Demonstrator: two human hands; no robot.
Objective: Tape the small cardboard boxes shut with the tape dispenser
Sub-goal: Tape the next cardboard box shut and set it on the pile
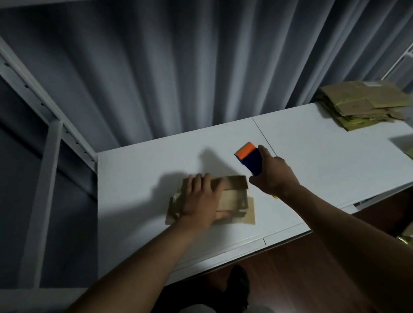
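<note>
Left hand (200, 201) presses the small cardboard box (231, 199) flat on the white surface (323, 152); right hand (273, 173) grips the tape dispenser (249, 159) just beyond. Keep flaps pinned before taping.

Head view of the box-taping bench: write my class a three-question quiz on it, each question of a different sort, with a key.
1. True or false: the left hand rests on the small cardboard box.
2. What does the right hand hold? A scissors, B tape dispenser, C marker.
3. Fill in: the stack of flattened cardboard lies at the white table's far ____ corner.

Key: 1 true; 2 B; 3 right.
</note>
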